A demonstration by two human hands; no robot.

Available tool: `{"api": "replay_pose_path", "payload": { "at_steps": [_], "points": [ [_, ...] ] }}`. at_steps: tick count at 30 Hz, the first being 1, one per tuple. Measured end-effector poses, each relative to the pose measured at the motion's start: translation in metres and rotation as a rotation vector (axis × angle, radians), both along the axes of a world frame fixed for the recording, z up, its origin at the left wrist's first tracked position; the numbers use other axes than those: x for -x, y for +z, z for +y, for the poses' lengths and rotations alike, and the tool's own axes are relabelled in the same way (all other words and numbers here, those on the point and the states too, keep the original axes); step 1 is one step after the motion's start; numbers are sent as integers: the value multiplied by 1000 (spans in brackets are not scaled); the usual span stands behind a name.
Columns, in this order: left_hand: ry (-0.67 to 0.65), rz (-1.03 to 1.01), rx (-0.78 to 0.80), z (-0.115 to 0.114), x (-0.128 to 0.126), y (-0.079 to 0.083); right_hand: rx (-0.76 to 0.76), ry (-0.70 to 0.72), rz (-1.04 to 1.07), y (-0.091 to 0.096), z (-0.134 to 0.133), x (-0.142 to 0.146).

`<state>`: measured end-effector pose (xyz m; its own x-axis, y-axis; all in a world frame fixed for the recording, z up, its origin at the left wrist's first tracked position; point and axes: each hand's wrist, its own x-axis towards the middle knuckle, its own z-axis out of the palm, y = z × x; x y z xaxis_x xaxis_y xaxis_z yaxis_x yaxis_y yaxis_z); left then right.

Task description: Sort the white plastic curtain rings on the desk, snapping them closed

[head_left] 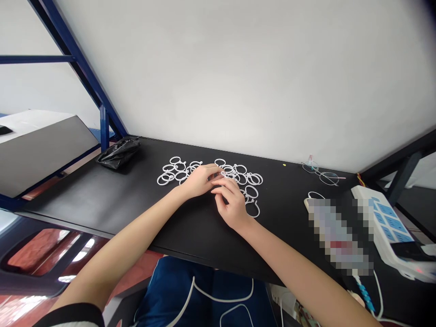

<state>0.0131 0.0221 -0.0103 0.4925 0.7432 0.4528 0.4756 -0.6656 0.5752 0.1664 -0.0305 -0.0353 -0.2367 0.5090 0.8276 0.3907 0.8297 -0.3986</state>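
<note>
Several white plastic rings (177, 171) lie scattered on the black table (102, 200), spreading right to a second cluster of white rings (252, 179). My left hand (199, 179) and my right hand (231, 202) meet in the middle of the pile, fingertips touching. Both hands have their fingers curled and pinched together on a white ring (223, 174) between them. Exactly how the ring is held is hidden by the fingers.
A crumpled black plastic bag (119, 152) lies at the table's back left. A pair of glasses (322, 172) rests at the back right. A white power strip (388, 227) and a cable sit at the right edge. Blue metal frame bars (102, 122) stand at left.
</note>
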Motion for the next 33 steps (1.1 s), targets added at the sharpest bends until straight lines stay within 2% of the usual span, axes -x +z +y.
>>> {"api": "replay_pose_path", "payload": {
  "at_steps": [9,15,26,33],
  "points": [
    [70,0,-36,2,3,-4,10,-27,8,-1,1,-1],
    [62,-29,-69,2,3,-3,29,-20,84,2,0,-2],
    [109,-24,-86,2,3,-2,75,-27,97,5,-1,-2],
    [177,-39,-31,1,1,-3,78,-34,94,4,0,-3]
  ]
}}
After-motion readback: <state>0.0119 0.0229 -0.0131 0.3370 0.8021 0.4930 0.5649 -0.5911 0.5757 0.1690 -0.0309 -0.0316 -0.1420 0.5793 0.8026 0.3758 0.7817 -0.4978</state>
